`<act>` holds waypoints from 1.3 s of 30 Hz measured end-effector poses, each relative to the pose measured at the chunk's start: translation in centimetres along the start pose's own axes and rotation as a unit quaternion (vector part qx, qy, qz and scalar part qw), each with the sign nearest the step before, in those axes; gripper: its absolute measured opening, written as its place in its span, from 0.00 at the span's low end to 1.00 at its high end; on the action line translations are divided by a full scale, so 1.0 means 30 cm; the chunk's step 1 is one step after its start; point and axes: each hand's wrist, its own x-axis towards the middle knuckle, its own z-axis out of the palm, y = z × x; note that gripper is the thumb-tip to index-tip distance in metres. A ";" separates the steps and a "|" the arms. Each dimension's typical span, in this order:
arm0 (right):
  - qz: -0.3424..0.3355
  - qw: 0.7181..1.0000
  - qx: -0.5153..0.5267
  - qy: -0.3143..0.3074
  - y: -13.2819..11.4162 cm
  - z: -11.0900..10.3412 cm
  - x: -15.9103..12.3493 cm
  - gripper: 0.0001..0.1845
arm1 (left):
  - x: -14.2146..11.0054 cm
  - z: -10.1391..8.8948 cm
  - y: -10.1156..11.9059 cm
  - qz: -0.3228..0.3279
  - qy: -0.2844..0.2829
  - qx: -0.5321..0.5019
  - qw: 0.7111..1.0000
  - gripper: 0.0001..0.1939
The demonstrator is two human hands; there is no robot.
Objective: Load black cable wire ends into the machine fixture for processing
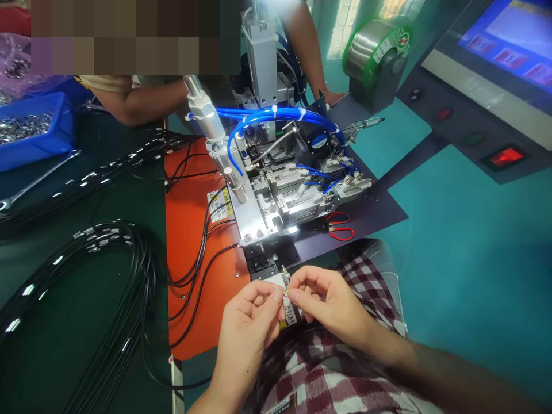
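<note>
My left hand (252, 322) is closed in a pinch, thumb against forefinger. My right hand (330, 299) pinches from the other side, its fingertips almost touching the left ones. Between them shows a tiny light-coloured tip, apparently the end of a thin wire (285, 292); most of it is hidden by the fingers. A black cable (190, 386) runs from the left and disappears behind my left wrist. Just beyond my hands stands a bench machine (276, 201) with silver cylinders and blue air tubes. Several black cables lead into its near plate.
Bundles of black cable (142, 253) lie on the dark green table (86, 299), beside the orange base (190, 310). Red-handled scissors (342, 226) rest by the machine. A solder spool (366, 52), a control panel (474, 109), a blue parts bin (38, 144) and another person's arm (142, 100) surround it.
</note>
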 end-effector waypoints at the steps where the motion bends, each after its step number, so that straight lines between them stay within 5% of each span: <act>1: -0.004 1.000 -0.003 0.001 0.001 0.000 0.000 0.06 | 0.000 0.000 0.001 -0.001 -0.001 0.000 1.000 0.13; 18: -0.080 0.995 -0.065 0.008 0.033 0.005 -0.006 0.06 | -0.004 0.010 0.003 0.018 0.009 0.007 1.000 0.13; 24: -0.030 0.999 -0.039 0.000 0.028 -0.015 0.003 0.08 | 0.001 0.008 0.009 0.001 0.009 -0.004 1.000 0.14; 33: -0.169 0.961 -0.215 0.038 0.014 -0.009 -0.001 0.05 | 0.001 0.009 0.011 -0.007 -0.007 0.011 1.000 0.14; 39: -0.217 0.940 -0.261 0.043 0.008 -0.009 -0.008 0.06 | -0.013 0.021 0.011 0.060 0.052 0.042 0.996 0.11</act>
